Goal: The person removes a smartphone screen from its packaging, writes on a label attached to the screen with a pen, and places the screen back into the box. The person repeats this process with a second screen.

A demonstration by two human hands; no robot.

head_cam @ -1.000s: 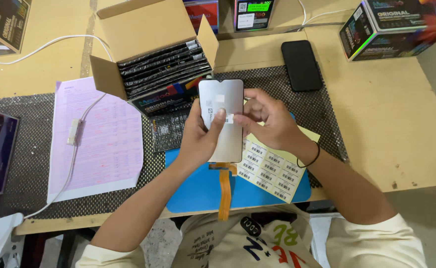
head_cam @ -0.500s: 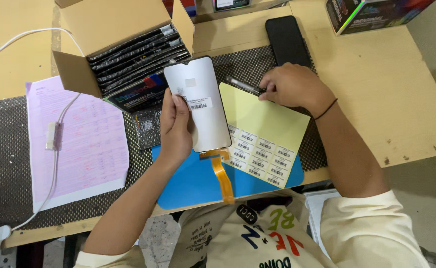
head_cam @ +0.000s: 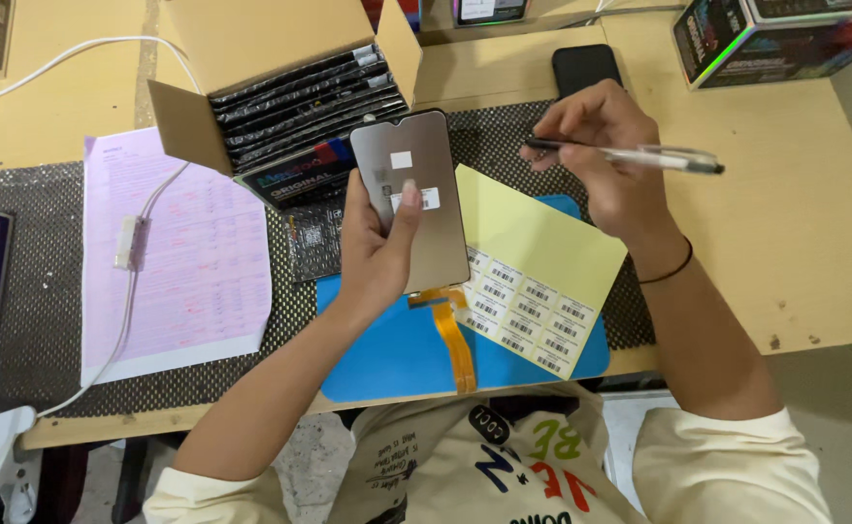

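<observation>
Wooden workbench (head_cam: 814, 243) is seen; a phone display panel (head_cam: 411, 199) is gripped upright in the left hand (head_cam: 373, 252), above the blue mat (head_cam: 387, 349). A pen (head_cam: 630, 155) is pinched by the right hand (head_cam: 606, 160), right of the panel; marking seems underway, steady aim is needed.

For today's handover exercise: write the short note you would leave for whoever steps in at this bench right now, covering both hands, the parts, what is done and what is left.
Left hand: holds the phone screen panel back side up, orange flex cable hanging over the blue mat.
Right hand: holds a pen above the desk, clear of the panel.
Yellow sheet of barcode labels lies on the mat; cardboard box of packed panels sits behind.
Done: two white labels on the panel's back.
Left: pen has not touched the panel; box panels are in their sleeves.
</observation>
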